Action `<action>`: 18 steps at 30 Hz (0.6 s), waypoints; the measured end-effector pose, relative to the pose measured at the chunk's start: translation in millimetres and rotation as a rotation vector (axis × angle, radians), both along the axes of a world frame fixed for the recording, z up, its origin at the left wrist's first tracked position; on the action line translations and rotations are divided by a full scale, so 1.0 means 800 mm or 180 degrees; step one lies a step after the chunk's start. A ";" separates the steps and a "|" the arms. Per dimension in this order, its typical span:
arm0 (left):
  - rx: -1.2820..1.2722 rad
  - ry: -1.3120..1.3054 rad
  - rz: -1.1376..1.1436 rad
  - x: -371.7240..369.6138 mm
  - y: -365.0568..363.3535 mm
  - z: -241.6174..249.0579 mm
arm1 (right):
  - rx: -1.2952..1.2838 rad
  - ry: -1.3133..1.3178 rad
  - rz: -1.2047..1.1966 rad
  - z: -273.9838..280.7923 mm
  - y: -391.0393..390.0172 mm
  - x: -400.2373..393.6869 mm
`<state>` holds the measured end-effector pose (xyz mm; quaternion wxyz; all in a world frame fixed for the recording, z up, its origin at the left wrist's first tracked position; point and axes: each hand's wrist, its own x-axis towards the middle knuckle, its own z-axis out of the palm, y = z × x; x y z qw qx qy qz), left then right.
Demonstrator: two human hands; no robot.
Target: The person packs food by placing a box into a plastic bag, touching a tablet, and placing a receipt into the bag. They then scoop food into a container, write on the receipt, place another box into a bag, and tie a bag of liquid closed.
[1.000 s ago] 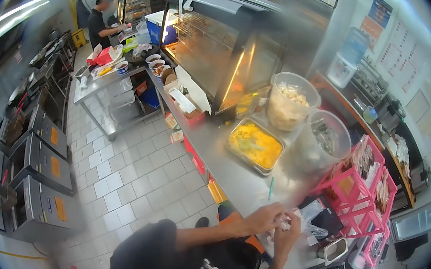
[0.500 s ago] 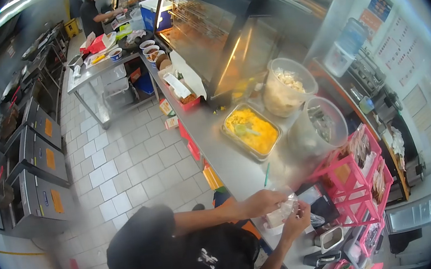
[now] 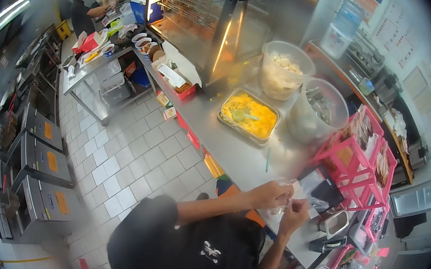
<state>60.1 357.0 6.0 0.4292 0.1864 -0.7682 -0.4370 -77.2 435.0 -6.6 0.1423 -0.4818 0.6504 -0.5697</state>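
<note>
My left hand (image 3: 272,194) and my right hand (image 3: 295,214) are close together over the counter's near part. Both have their fingers pinched on a thin clear plastic bag (image 3: 276,211), which partly hides behind them. A black flat device (image 3: 326,194) and more clear plastic lie just to their right. Up the counter, a thin green stick (image 3: 268,159) lies near a metal tray of yellow food (image 3: 250,114) with a spoon in it. Beside the tray stand two clear tubs, one with pale pieces (image 3: 285,70), one with wrapped items (image 3: 318,109).
Pink baskets (image 3: 356,155) are stacked at the right. A small metal container (image 3: 336,223) sits below them. A glass display case (image 3: 203,24) stands on the counter (image 3: 240,166). Another person (image 3: 82,14) works at the far left table (image 3: 82,80). Fryers (image 3: 44,191) line the left wall.
The view has shifted slightly. My hands remain together at the plastic bag, and my left hand's fingers have moved closer to my right hand's.
</note>
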 end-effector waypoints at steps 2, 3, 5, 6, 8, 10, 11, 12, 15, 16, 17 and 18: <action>0.0482 -0.0224 -0.0294 0.005 0.004 0.004 | 0.0081 -0.0277 -0.0014 -0.007 0.009 -0.006; 0.0499 -0.0251 -0.0419 0.009 0.003 0.004 | 0.0096 -0.0297 -0.0141 -0.013 0.012 -0.007; 0.0245 -0.0786 -0.0630 0.005 0.002 -0.006 | 0.0172 -0.0211 0.0006 -0.017 0.022 -0.017; 0.0101 -0.0939 -0.0562 0.003 0.002 -0.023 | 0.0403 0.0148 0.0173 -0.009 0.031 -0.022; -0.0235 -0.1022 -0.0388 0.012 -0.007 -0.059 | 0.0627 0.0268 -0.0350 0.003 0.043 -0.023; -0.0566 -0.1534 0.0144 0.008 -0.006 -0.037 | 0.0075 0.0185 -0.0739 0.003 0.061 -0.025; -0.0474 -0.0984 0.0075 -0.003 -0.002 -0.039 | 0.0201 -0.0057 -0.0766 0.002 0.070 -0.020; -0.0405 -0.0566 -0.0022 -0.021 0.001 -0.039 | 0.0298 -0.0347 -0.0732 0.000 0.077 -0.014; 0.0764 -0.0176 -0.0602 -0.058 0.023 -0.026 | -0.0120 -0.0338 -0.1053 -0.008 0.073 -0.003; 0.1792 -0.0218 -0.0619 -0.058 0.034 -0.023 | -0.0061 -0.0030 -0.1360 -0.020 0.082 -0.004; 0.1754 -0.0264 -0.0830 -0.059 0.024 -0.026 | 0.0029 0.0299 -0.1603 -0.024 0.084 -0.008; 0.1144 -0.0864 -0.0561 -0.059 0.012 -0.034 | 0.0002 0.0310 -0.1765 -0.026 0.090 -0.011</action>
